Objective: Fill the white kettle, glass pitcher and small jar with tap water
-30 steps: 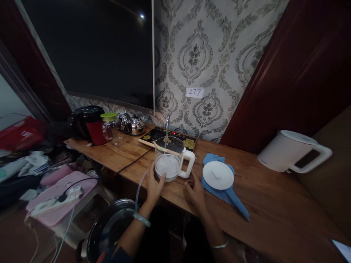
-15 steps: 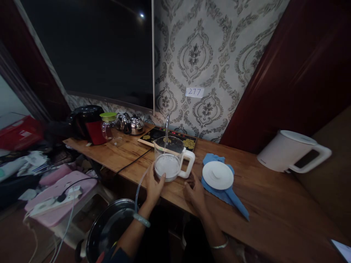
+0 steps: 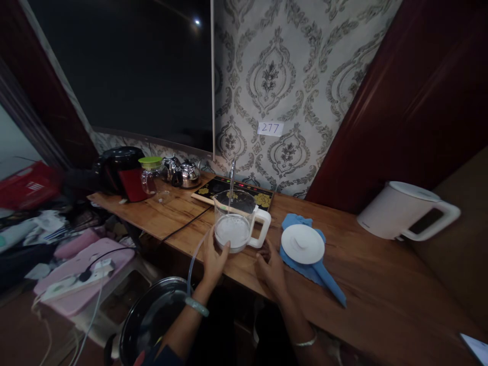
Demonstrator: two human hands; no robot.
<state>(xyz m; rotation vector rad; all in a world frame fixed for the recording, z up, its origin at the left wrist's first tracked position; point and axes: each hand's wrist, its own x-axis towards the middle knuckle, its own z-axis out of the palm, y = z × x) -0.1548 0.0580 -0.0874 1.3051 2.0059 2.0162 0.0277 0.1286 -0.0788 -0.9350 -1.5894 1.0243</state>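
The glass jug (image 3: 233, 230) is standing just inside the wooden table's (image 3: 381, 295) front edge, before the cooktop (image 3: 263, 199), with bare wood stretching away right of the blue cloth (image 3: 331, 285) and its white lid (image 3: 303, 245). Jug and hands are keeping their places from the earlier frame, the left hand (image 3: 214, 258) cupping the lower wall, the right hand (image 3: 272, 265) resting half-curled and parted near the handle (image 3: 264, 229). The jug's long axis is running upright, its handle pointing right.
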